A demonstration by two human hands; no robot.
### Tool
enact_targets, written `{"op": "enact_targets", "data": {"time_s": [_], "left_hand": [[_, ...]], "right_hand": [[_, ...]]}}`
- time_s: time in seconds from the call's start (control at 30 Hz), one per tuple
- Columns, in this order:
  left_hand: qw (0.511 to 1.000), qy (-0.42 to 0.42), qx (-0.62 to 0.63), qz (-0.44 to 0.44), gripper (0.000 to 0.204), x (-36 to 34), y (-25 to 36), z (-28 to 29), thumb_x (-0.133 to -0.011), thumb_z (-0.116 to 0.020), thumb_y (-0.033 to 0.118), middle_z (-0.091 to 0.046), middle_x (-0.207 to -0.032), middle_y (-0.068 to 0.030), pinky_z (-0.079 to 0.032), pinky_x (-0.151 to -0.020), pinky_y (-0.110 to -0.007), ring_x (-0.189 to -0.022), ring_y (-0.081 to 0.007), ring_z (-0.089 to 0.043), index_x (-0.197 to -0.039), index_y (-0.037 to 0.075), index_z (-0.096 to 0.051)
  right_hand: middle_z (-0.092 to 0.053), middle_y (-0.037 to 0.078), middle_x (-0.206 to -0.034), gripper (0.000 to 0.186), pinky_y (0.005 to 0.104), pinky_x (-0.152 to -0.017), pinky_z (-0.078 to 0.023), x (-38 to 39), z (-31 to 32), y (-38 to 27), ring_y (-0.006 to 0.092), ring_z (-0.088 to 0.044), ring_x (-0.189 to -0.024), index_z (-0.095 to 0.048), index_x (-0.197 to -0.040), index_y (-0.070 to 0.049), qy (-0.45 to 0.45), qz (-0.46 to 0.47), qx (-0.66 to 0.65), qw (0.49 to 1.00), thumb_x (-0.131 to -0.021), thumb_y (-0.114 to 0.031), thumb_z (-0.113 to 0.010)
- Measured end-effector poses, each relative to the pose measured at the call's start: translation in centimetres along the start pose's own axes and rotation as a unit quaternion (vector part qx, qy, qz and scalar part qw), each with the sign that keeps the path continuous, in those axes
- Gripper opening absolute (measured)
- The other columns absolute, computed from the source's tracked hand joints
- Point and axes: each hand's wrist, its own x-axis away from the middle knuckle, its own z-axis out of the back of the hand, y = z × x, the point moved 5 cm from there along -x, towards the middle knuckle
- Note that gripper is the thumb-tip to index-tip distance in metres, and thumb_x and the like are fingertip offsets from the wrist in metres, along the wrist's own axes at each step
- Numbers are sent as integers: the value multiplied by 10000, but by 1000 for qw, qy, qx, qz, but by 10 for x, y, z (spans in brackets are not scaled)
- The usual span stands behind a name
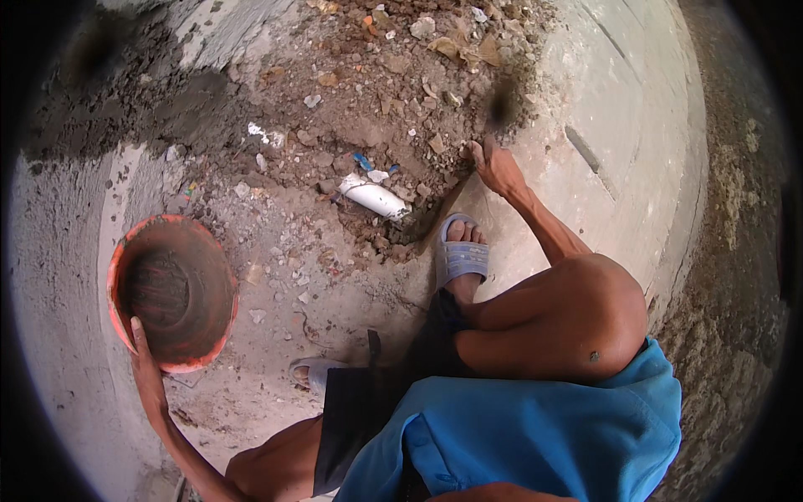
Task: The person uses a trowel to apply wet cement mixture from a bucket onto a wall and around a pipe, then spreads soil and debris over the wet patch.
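My left hand grips the near left rim of an orange-red plastic basin. Its thumb or a finger lies over the edge, and the rest of the fingers are hidden below the rim. Grey, wet-looking residue coats the basin's inside. On the right, my right hand is closed at the border between the dirt heap and the smooth concrete. Whatever it holds cannot be made out; a dark blurred spot covers the area just above it. A white pipe piece lies in the rubble between my hands.
Loose soil with stones and broken bits spreads ahead. Dark wet mortar lies at the far left. A smooth concrete surface with slots curves along the right. My sandalled right foot stands beside the rubble; another sandal is nearer.
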Motion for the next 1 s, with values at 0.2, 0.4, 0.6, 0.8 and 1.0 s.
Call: {"op": "enact_targets", "data": {"time_s": [0.2, 0.4, 0.6, 0.8, 1.0], "left_hand": [[1000, -20, -14, -5, 965, -18, -17, 5, -934, -437, 771, -432, -1560, -164, -436, -1082, -495, -1378, -328, -485, -1598, 83, -302], [997, -20, 55, 51, 895, -1, -6, 5, -996, -444, 673, -427, -1557, -175, -364, -1162, -411, -1410, -298, -447, -1555, -18, -341], [1000, 0, 5, -16, 911, -3, -4, 2, -995, -442, 676, -395, -1580, -187, -273, -1210, -407, -1461, -295, -377, -1561, -28, -317], [999, 6, 7, -31, 941, -11, -1, 2, -983, -424, 706, -374, -1593, -191, -260, -1215, -421, -1472, -306, -357, -1571, -18, -298], [999, -31, 7, 8, 925, -9, -5, 5, -991, -437, 688, -378, -1591, -189, -248, -1220, -406, -1473, -290, -357, -1561, -30, -313]], "right_hand": [[-639, 306, -685, 404, 601, -597, -506, 39, -55, -47, 530, -645, -685, -466, -1075, -6, -50, 106, 36, 992, -1049, -408, -491], [-688, 245, -776, 366, 561, -593, -520, 64, 3, -49, 492, -658, -678, -514, -1028, -42, 31, 172, 88, 981, -1026, -406, -557], [-673, 267, -738, 513, 511, -611, -507, 4, 82, 62, 465, -671, -681, -584, -1021, 11, 142, -77, 88, 983, -1032, -498, -518], [-620, 311, -701, 538, 522, -575, -485, -83, 81, 43, 481, -631, -633, -537, -988, 14, 200, 49, 88, 974, -1042, -519, -482], [-610, 349, -679, 441, 591, -596, -491, -66, 67, 18, 541, -638, -674, -506, -985, 14, 141, 100, 71, 982, -1052, -421, -495]]}}
